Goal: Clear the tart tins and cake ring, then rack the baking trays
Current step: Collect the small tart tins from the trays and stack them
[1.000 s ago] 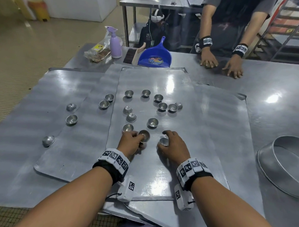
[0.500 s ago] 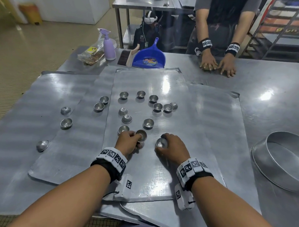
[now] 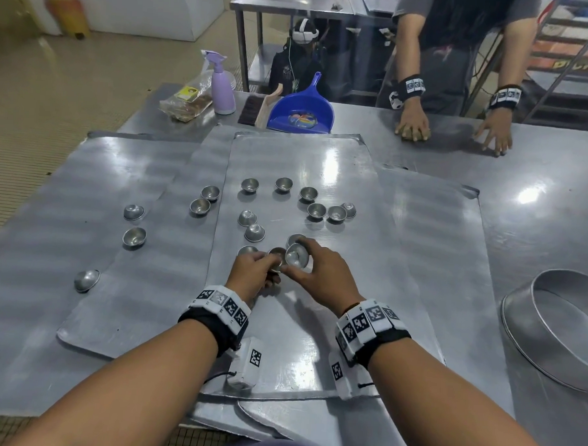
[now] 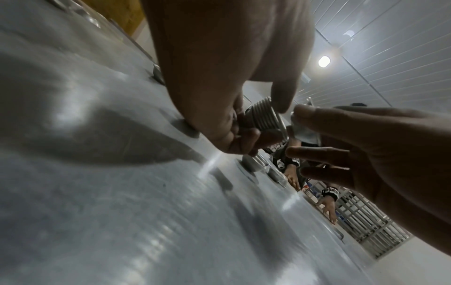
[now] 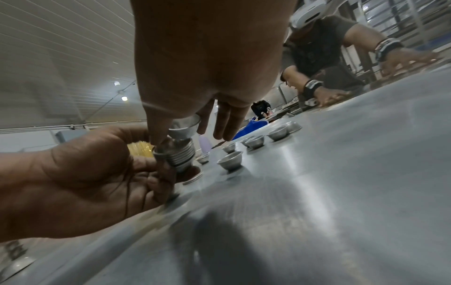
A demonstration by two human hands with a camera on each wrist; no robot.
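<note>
My left hand (image 3: 267,269) grips a nested stack of small fluted tart tins (image 3: 277,260) just above the centre baking tray (image 3: 314,341). The stack (image 4: 262,117) shows as ribbed rims in the left wrist view. My right hand (image 3: 301,263) pinches a single tin (image 3: 297,255), tilted, against the top of that stack; the right wrist view shows this tin (image 5: 184,127) at the mouth of the stack (image 5: 180,156). Several loose tins (image 3: 316,210) lie scattered on the overlapping trays. The cake ring (image 3: 550,338) lies on the table at the right.
Another person's hands (image 3: 412,127) rest on the table's far edge. A blue dustpan (image 3: 301,112), a brush (image 3: 257,110), a purple spray bottle (image 3: 221,88) and a bagged loaf (image 3: 186,100) sit at the back. More tins (image 3: 133,237) lie on the left tray (image 3: 113,316).
My right hand has lifted its tin off the tray and carried it left onto the stack in my left hand. The other person's hands have spread apart.
</note>
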